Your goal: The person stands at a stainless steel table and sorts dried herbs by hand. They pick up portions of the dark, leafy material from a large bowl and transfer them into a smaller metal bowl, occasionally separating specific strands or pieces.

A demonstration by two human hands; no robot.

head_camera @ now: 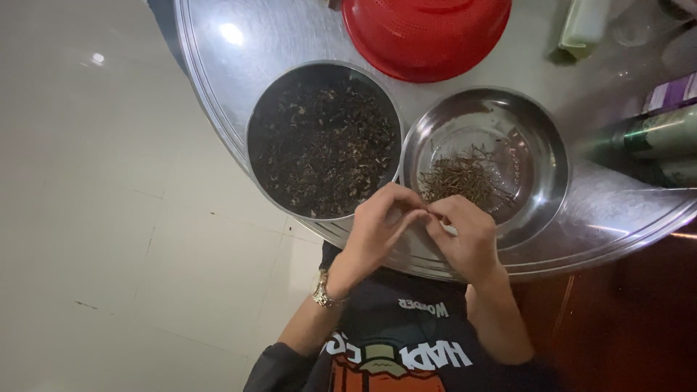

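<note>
Sorting at the round metal tabletop point(218, 87)

Our left hand point(377, 229) and right hand point(465, 236) meet, fingers pinching a small stem between the dark-leaf bowl point(323, 141) and the stem bowl point(486, 160); green package point(584, 25) top right.

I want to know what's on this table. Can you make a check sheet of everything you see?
Surface: round shiny metal tray.
Job's things: left bowl full of dark dried bits; right bowl with a small heap of thin brown stems.
Clutter: red colander, bottles at the right edge.
Grips: left hand and right hand meet fingertip to fingertip, pinching something tiny.
Cables: nothing seen.
Surroundings: pale tiled floor.
</note>
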